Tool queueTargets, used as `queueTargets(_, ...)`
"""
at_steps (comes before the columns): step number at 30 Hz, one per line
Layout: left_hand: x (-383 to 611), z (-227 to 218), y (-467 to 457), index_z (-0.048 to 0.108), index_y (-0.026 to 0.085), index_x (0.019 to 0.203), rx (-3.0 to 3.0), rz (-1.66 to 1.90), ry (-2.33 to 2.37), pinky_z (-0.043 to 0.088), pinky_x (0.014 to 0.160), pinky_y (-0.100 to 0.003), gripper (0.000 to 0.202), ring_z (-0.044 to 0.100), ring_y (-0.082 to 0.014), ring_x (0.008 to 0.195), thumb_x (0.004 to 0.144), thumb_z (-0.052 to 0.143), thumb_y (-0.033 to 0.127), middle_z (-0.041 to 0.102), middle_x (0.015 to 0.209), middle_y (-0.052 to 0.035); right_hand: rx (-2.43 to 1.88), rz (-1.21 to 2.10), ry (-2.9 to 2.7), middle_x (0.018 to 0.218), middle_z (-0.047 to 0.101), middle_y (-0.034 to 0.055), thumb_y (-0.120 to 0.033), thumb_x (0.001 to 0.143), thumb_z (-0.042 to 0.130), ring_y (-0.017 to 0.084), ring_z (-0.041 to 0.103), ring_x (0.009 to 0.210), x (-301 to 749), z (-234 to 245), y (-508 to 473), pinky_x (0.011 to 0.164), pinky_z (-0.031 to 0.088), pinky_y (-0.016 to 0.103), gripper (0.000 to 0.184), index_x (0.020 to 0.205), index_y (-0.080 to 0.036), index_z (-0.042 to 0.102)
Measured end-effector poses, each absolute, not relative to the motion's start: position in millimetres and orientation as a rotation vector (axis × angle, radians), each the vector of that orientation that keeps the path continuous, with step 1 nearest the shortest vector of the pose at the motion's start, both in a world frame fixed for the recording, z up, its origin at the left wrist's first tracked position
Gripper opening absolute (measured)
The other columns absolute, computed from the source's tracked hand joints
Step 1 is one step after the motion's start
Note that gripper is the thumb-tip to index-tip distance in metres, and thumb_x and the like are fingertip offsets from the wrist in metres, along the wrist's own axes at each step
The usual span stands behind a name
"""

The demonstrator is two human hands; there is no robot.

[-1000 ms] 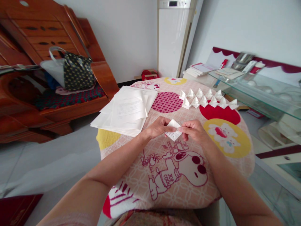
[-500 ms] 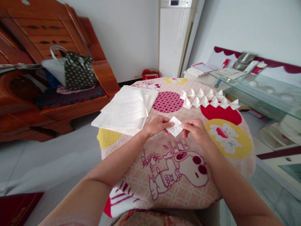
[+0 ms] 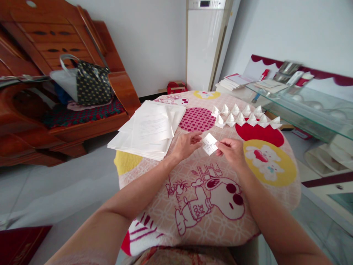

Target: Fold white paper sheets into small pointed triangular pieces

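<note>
A small folded square of white paper with faint print is held above the table by my right hand, pinched at its right corner between thumb and fingers. My left hand is beside the paper's left edge, its fingers bent and apart, seemingly off the paper. Beyond my left hand lies a stack of white sheets, the top one printed. Two rows of folded white paper boats stand at the far right of the table.
A patterned cloth with cartoon figures covers the round table. To the right is a glass shelf bearing papers and metal containers. On the left stands a wooden bench with a dotted bag. A white cabinet-like unit is behind.
My left hand has let go of the folded paper and drawn slightly left. The paper has turned and moved a little to the right and up in my right hand.
</note>
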State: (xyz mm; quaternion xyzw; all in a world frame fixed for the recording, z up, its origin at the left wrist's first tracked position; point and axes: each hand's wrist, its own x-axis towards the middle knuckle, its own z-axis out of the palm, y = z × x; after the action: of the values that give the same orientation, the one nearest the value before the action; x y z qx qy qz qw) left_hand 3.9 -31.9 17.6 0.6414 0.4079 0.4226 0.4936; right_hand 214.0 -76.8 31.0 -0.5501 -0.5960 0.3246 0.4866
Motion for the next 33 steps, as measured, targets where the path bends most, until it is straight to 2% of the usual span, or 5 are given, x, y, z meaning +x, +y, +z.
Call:
queueTargets(6,9.8,21.8,-39.7,0.077,0.010,0.105,1.462,0.873,0.832,0.061,0.077,-0.029,0.034,0.073,-0.0168,0.083,0.085,0.078,0.038,0.078,0.090,-0.0091,-1.294,0.052,-1.846,0.062,0.062,0.0032,-0.025,0.092,0.058,0.015,0.053,0.060,205.4,21.1,-79.1,0.059,0.039,0.029,0.031,0.061,-0.020,0.061)
queueTargets(12,16.0,17.9,-38.6,0.073,0.010,0.087,1.279,0.866,0.772,0.055,0.066,-0.021,0.037,0.066,-0.0095,0.068,0.078,0.085,0.043,0.073,0.080,-0.0038,-1.180,-0.144,-2.130,0.077,0.068,0.0074,-0.026,0.096,0.062,0.017,0.060,0.070,190.7,17.6,-85.0,0.062,0.042,0.029,0.022,0.078,-0.017,0.071)
queueTargets(17,10.8,15.9,-31.5,0.067,0.011,0.072,1.198,0.848,0.871,0.056,0.062,-0.021,0.024,0.062,-0.0074,0.060,0.082,0.082,0.027,0.067,0.068,0.0007,-1.055,0.051,-1.916,0.074,0.070,0.0057,-0.024,0.096,0.058,0.017,0.064,0.068,195.1,24.4,-86.0,0.064,0.048,0.029,0.024,0.078,-0.018,0.073)
queueTargets(27,2.5,18.3,-29.5,0.073,0.007,0.096,1.213,0.652,0.739,0.058,0.059,-0.021,0.024,0.071,-0.0120,0.063,0.083,0.082,0.025,0.075,0.078,-0.0064,-1.223,1.009,-1.198,0.065,0.068,-0.0007,-0.039,0.069,0.084,0.016,0.063,0.054,213.3,22.9,-69.3,0.049,0.052,0.028,0.046,0.108,-0.016,0.076)
queueTargets(33,2.6,17.8,-29.3,0.073,0.006,0.102,1.207,0.653,0.747,0.058,0.057,-0.019,0.026,0.070,-0.0108,0.062,0.084,0.081,0.023,0.077,0.082,-0.0081,-1.207,1.162,-1.222,0.070,0.072,0.0029,-0.037,0.067,0.084,0.016,0.062,0.053,206.6,20.0,-72.7,0.044,0.050,0.027,0.045,0.104,-0.013,0.077)
